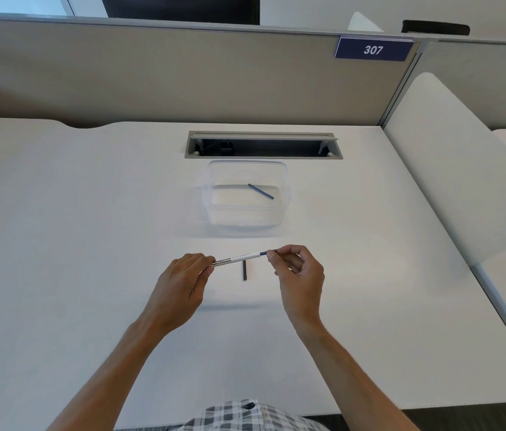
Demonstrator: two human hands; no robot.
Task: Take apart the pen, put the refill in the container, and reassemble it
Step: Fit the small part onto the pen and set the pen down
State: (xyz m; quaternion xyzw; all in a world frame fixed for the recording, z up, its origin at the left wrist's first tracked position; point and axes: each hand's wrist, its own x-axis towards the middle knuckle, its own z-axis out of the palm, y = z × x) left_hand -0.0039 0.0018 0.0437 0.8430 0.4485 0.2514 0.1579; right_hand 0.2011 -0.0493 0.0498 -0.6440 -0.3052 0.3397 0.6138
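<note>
Pen barrel pinched at both ends, just in front of the container.

Your left hand (183, 275) and right hand (295, 269) each pinch the pen (239, 258): light, stiff, slick plastic, so grip the ends; refill (260, 191) lies inside the container (214, 194).

A white desk (90, 213) stands against a beige partition (152, 73) with a blue sign (373, 49) reading 307. A grey cable slot (262, 145) is open in the desk. A white divider (450, 169) stands at the right.

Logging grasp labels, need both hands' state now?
Left hand: grips the pen at its left end.
Right hand: pinches the pen's right tip.
</note>
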